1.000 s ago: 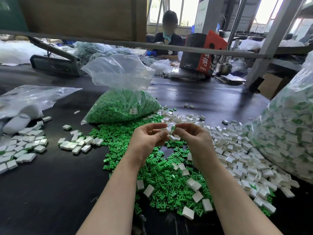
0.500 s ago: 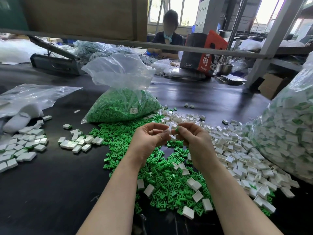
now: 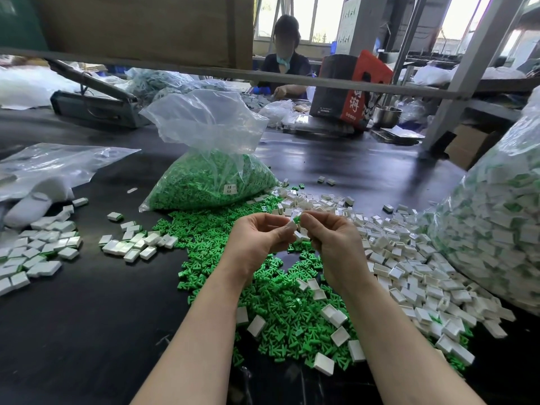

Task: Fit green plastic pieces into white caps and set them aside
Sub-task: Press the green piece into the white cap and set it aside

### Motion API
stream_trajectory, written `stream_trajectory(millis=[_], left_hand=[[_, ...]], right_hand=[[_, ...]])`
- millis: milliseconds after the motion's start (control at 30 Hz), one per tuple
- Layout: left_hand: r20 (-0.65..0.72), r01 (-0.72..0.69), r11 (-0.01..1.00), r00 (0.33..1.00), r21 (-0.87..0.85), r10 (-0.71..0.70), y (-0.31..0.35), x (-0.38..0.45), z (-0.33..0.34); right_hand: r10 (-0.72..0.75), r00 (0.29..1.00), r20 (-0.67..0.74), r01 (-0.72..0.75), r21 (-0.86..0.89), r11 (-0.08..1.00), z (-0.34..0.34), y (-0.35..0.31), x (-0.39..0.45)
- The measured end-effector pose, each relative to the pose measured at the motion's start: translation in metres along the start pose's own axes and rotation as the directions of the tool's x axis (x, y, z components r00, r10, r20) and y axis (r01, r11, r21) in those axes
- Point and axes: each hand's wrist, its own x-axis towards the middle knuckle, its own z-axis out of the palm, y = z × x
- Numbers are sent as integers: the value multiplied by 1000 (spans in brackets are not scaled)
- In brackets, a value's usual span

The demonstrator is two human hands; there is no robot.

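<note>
- Since a second ago the hands have barely shifted; the green piece now shows between the fingertips.
- Left hand pinches a white cap; right hand pinches the green piece, touching it.
- One bag of green pieces stands behind, one bag of finished caps to the right.
- Loose pieces too many to count.

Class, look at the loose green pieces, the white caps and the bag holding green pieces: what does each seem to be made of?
Green pieces: likely moulded hard plastic, uniform colour, slight sheen.
White caps: probably glossy moulded plastic; identical hollow shapes with bright highlights.
Bag: thin clear plastic film, crumpled and see-through.
</note>
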Motion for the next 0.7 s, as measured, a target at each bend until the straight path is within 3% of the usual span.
stream_trajectory(millis=[133, 300, 700], left_hand=[[-10, -26, 1000, 1000, 8, 26, 0, 0, 0], [-26, -43, 998, 999, 36, 44, -1, 1, -2], [-40, -112, 964, 991, 243, 126, -4, 2, -2]], right_hand=[[15, 1000, 10, -15, 63, 998, 1, 1, -1], [-45, 999, -11, 44, -94, 995, 1, 3, 0], [-48, 994, 95, 75, -305, 949, -6, 4, 0]])
